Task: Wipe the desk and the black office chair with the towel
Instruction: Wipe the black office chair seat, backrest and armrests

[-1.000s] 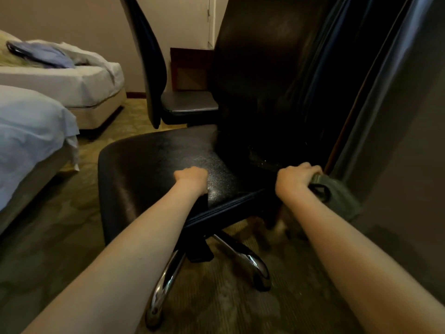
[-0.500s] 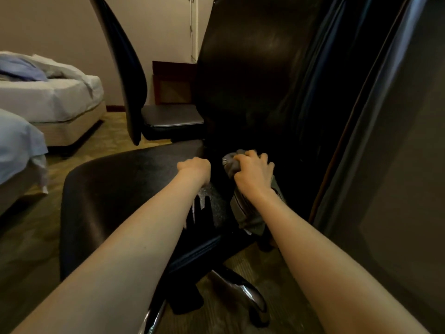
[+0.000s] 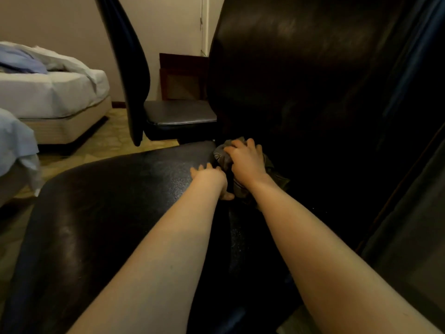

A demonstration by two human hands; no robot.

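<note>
Far left: bed [image 3: 55,92] with rumpled sheets, second bed's corner [image 3: 14,145] nearer, patterned carpet [image 3: 106,145] between. Second dark chair [image 3: 178,114] stands behind, side-on.

Black office chair seat [image 3: 103,208] fills near centre. Left arm reaches straight forward across it. Left hand [image 3: 209,177] lies palm down on the far part of the seat, fingers spread and fairly straight, thumb out to the right, gripping nothing.

Just right of it, touching or nearly so, grey towel [image 3: 222,156] bunched at the crease where seat meets backrest [image 3: 301,80]. Right arm extended forward, right hand [image 3: 246,162] on top of the towel, fingers curled over the wad, pressing it against chair. Towel tail trails out under the right wrist.

Far right: dark panel [image 3: 409,225], too dim to identify.
</note>
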